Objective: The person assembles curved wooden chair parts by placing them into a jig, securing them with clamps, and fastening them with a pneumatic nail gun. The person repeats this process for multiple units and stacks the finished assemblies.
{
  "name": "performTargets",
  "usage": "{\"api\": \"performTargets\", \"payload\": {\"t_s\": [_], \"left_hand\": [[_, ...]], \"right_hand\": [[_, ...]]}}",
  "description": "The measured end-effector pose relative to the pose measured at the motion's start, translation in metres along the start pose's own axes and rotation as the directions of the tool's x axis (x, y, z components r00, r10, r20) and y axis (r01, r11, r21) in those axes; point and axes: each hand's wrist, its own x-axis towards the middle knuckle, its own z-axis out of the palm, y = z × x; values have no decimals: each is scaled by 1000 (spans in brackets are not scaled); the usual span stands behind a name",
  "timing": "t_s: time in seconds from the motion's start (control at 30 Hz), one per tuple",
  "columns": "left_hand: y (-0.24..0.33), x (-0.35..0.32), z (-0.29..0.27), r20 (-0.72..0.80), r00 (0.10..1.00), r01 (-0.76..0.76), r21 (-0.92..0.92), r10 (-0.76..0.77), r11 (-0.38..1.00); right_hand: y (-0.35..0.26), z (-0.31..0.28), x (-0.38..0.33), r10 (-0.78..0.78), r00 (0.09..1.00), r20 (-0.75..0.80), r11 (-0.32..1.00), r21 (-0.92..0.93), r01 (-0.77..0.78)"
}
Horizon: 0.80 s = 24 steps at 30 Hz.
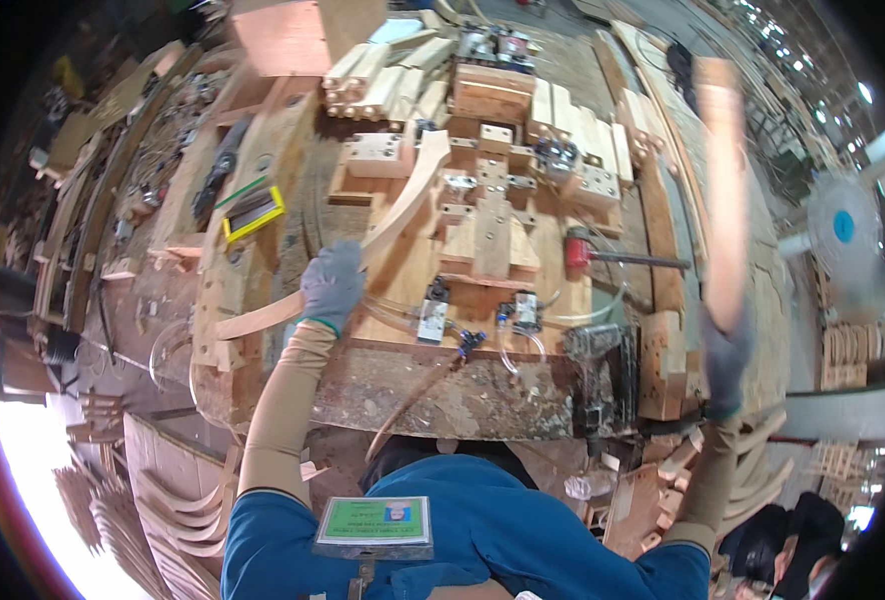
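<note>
My left hand, in a grey glove, is closed round a curved wooden slat. The slat slants over the left side of a wooden jig fitted with metal clamps. Off to the right, my gloved right hand grips the lower end of a long wooden piece held upright beside the bench. Motion blurs both that hand and its piece. Between my hands, a hammer with a red head lies on the bench. Two pneumatic valves with clear hoses sit at the jig's near edge.
Stacked wooden sticks lie at the far side of the workbench. A drill-like power tool rests at its near right edge. A yellow-framed case lies on the left. Curved wooden parts are piled below left; a fan stands right.
</note>
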Motion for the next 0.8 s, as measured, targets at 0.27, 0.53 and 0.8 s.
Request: {"api": "performTargets", "payload": {"t_s": [0.27, 0.53, 0.8], "left_hand": [[9, -36, 17, 62, 981, -185, 2, 184, 983], [25, -34, 11, 175, 975, -139, 16, 134, 990], [11, -36, 25, 105, 977, -182, -26, 183, 983]], "right_hand": [[28, 60, -24, -54, 985, 165, 994, -88, 70], [35, 115, -18, -100, 967, 236, 783, -581, 223], [83, 144, -25, -204, 957, 208, 841, -463, 280]]}}
